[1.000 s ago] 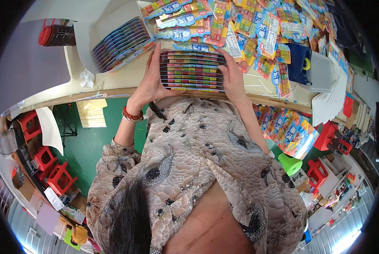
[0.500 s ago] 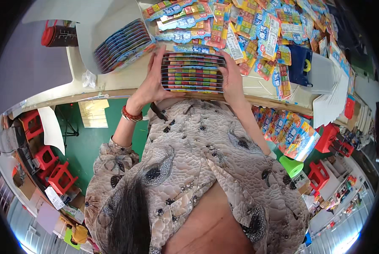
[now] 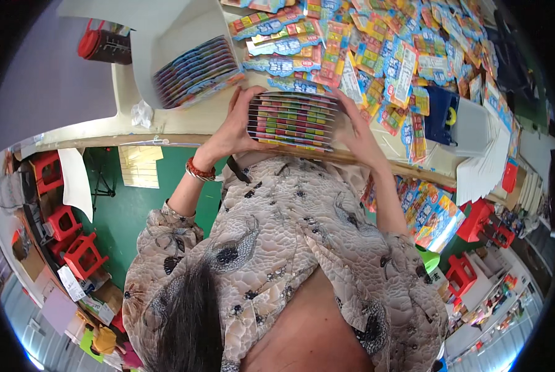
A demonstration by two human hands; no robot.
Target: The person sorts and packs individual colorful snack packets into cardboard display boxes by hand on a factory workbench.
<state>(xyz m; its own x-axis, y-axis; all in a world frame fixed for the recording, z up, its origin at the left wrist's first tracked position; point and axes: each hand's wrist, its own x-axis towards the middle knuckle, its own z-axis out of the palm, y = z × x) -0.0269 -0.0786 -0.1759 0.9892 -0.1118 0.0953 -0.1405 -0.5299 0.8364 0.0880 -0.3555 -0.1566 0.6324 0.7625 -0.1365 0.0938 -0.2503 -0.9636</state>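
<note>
A stack of candy packs [image 3: 293, 121], flat cards with rows of coloured pieces, stands at the table's near edge, its layered edges facing me. My left hand [image 3: 235, 124] is closed around its left end, fingers behind and thumb in front. At the right end my right hand [image 3: 359, 133] presses against the stack, fingertips at the far corner; its thumb is smeared by motion. Left of the hands, a white bin [image 3: 193, 17] holds another row of packs [image 3: 196, 69]. Just beyond the stack lie loose candy packs [image 3: 283, 44].
Many more packs are heaped over the back right of the table [image 3: 414, 59]. A dark blue holder [image 3: 440, 115], a clear tray [image 3: 473, 127] and white sheets [image 3: 485, 164] lie at right. A red-lidded cup [image 3: 107, 46] and crumpled plastic [image 3: 142, 115] are at left. Red stools [image 3: 84, 255] stand below.
The view has shifted slightly. The stack has tilted a little, and my right thumb has moved off its front toward the right end. My left hand keeps its hold.
</note>
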